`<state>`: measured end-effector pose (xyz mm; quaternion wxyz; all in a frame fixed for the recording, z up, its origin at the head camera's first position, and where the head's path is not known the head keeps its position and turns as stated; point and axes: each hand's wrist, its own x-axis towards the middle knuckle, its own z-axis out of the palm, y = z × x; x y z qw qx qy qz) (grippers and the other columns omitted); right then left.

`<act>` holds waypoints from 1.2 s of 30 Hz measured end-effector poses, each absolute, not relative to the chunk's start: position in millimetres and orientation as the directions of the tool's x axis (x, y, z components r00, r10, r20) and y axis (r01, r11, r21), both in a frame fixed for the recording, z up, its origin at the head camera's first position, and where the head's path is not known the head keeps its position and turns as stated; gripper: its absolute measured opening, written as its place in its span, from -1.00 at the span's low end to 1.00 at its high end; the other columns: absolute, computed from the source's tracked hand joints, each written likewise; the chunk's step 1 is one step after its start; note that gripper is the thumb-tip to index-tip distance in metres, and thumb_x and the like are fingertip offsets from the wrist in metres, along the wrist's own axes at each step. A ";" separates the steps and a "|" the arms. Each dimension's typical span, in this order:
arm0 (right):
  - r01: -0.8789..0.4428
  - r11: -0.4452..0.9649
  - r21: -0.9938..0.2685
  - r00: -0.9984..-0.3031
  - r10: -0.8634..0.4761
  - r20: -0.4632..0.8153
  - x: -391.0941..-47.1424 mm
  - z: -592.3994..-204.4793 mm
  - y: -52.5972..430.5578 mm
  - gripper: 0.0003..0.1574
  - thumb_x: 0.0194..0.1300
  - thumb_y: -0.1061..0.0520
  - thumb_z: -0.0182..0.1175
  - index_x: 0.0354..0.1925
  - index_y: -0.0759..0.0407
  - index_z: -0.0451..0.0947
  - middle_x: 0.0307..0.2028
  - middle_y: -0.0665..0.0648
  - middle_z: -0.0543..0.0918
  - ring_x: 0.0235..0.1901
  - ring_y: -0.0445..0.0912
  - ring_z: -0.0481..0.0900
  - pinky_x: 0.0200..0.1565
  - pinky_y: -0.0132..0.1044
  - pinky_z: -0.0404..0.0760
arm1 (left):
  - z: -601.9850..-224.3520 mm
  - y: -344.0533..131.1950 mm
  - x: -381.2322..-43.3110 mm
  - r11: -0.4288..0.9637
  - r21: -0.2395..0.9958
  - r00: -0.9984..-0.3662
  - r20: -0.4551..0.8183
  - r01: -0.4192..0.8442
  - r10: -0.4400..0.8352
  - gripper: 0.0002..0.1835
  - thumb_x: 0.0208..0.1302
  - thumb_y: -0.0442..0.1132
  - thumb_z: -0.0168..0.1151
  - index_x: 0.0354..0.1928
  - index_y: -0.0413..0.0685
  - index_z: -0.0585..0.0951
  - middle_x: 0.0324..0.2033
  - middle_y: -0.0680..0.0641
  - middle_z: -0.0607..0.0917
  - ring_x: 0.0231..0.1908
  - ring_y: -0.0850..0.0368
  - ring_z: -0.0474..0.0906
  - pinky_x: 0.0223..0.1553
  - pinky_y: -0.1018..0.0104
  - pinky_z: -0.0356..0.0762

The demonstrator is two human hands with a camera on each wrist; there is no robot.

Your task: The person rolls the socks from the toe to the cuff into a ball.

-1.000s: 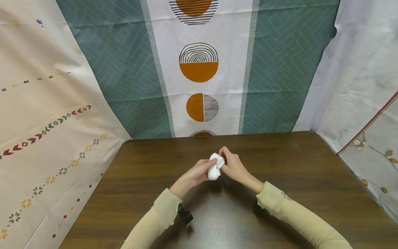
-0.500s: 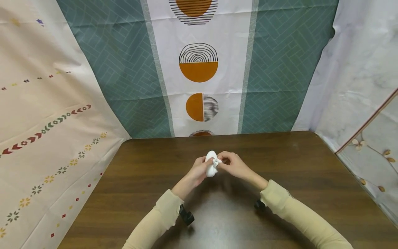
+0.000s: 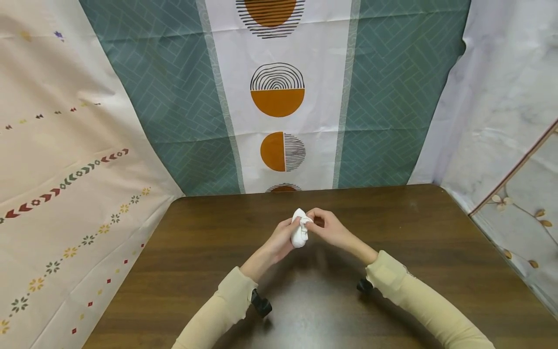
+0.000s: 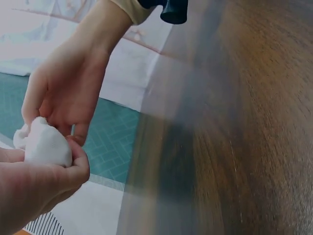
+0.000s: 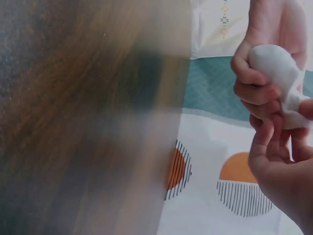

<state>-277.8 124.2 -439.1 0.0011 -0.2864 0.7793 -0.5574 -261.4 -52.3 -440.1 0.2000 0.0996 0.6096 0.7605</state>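
Note:
A small white bundle of soft, rolled-up cloth [image 3: 299,236] is held up above the middle of the table. My left hand [image 3: 280,241] grips it from the left, thumb on the near side; in the right wrist view its fingers curl round the rounded bundle [image 5: 276,66]. From the other side my right hand [image 3: 331,230] pinches the twisted part of the cloth between thumb and fingers. The left wrist view has the bundle [image 4: 48,145] between both hands, its lower part covered by the left hand's fingers [image 4: 78,169].
A dark brown wooden table [image 3: 209,281] lies beneath both arms. Behind it hangs a green and white patterned cloth [image 3: 383,97], with a cream flowered one [image 3: 87,194] at the left and a marbled one [image 3: 505,145] at the right. Each wrist bears a black camera mount [image 3: 261,304].
Both hands have shifted slightly away toward the back of the table with the cloth bundle. The right hand's raised, bent index finger has come down, and its thumb now lies on the twisted part.

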 end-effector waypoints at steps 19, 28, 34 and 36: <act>-0.592 0.254 -0.765 -0.793 -0.353 0.497 -283.1 -435.1 129.2 -0.85 0.17 0.40 0.13 -0.28 0.26 0.39 -0.43 0.13 0.49 -0.53 -0.24 0.42 -0.49 -0.42 0.44 | -429.3 -39.9 -256.8 -0.207 0.965 -0.894 -0.052 -0.159 0.445 -0.52 0.57 -0.14 -0.33 0.29 -0.41 0.18 -0.20 0.07 0.47 -0.21 0.27 0.41 -0.23 0.44 0.41; -0.435 0.181 -0.882 -0.850 -0.406 0.335 -276.7 -419.9 133.2 -0.79 0.23 0.34 0.24 -0.16 0.39 0.47 -0.29 0.17 0.55 -0.35 -0.23 0.52 -0.30 -0.44 0.53 | -435.8 -40.7 -258.1 -0.194 0.965 -0.893 -0.072 -0.174 0.443 -0.49 0.58 -0.06 -0.40 0.33 -0.32 0.12 -0.21 0.09 0.44 -0.24 0.27 0.39 -0.23 0.42 0.40; -0.494 0.225 -0.840 -0.847 -0.344 0.405 -261.4 -403.6 123.3 -0.88 0.19 0.40 0.22 -0.30 0.40 0.46 -0.42 0.15 0.53 -0.47 -0.24 0.46 -0.40 -0.44 0.48 | -437.3 -40.5 -257.4 -0.181 0.968 -0.884 -0.070 -0.171 0.462 -0.36 0.52 0.12 -0.58 0.41 -0.17 0.05 -0.08 0.07 0.41 -0.17 0.27 0.38 -0.12 0.32 0.41; -0.513 0.244 -0.823 -0.844 -0.318 0.432 -259.2 -404.2 120.2 -0.90 0.17 0.42 0.20 -0.36 0.35 0.45 -0.48 0.11 0.49 -0.52 -0.25 0.42 -0.44 -0.44 0.44 | -438.1 -39.3 -257.4 -0.183 0.969 -0.889 -0.068 -0.167 0.453 -0.38 0.53 0.10 -0.57 0.40 -0.18 0.06 -0.09 0.08 0.42 -0.16 0.29 0.38 -0.10 0.31 0.41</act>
